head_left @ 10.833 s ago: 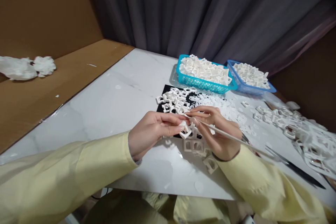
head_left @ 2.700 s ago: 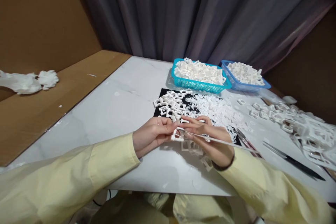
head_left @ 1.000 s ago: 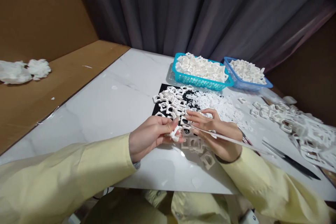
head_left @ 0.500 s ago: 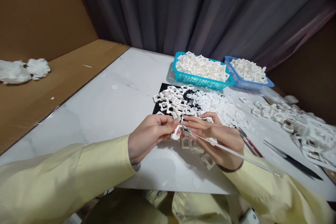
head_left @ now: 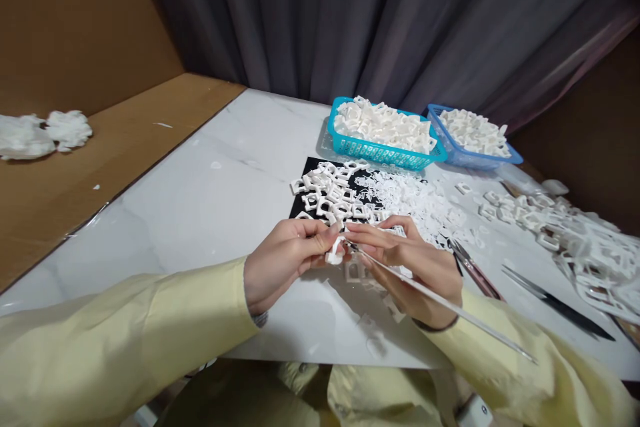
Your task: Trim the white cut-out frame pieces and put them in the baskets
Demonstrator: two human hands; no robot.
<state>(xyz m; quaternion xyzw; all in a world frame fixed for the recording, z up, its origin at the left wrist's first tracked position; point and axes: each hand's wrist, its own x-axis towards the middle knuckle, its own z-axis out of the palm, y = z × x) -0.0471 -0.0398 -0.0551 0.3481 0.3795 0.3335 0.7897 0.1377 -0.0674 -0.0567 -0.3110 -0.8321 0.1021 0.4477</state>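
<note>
Pinching a small white part (head_left: 334, 252) in the left hand (head_left: 280, 250) and gripping a thin rod (head_left: 480, 325) in the right hand (head_left: 430, 277), with its tip close beside the part; cannot tell if touching. Could skid into the left fingertips from too hard a push on so small a hold, or crack the part's narrow edges. To the right of the grip, a pair of dark tweezers (head_left: 565, 308). Just beyond, loose white frames (head_left: 327, 203) on a black mat (head_left: 313, 164), close enough to lose a dropped part among. Farther off, a teal basket (head_left: 385, 153) and a blue basket (head_left: 467, 159), heaped with white pieces.
</note>
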